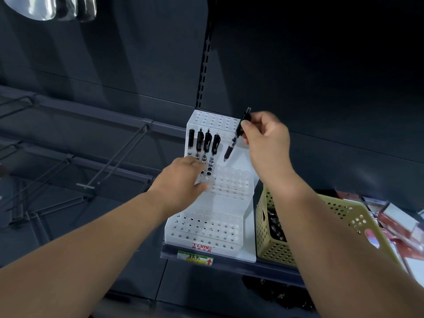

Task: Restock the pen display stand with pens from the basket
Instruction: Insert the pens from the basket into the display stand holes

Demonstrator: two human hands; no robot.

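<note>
Right hand [263, 136] pinches black pen [234, 140], tilted, tip above upper tier of white perforated plastic stand [229, 203] at shelf [243, 266] front edge. Left hand [183, 177] flat, fingers straight, on stand. Risk: tilt misses hole, pen skids off.

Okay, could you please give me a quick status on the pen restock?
Right hand pinching a pen, tip angled toward the display stand. Left hand flat on its middle tier. Four pens seated, basket alongside, holes unobstructed.

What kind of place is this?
Probably a shop, in the stationery part: a pen stand sits on a shelf with a price tag on its edge, and bare hanging hooks stick out from the wall beside it.
</note>
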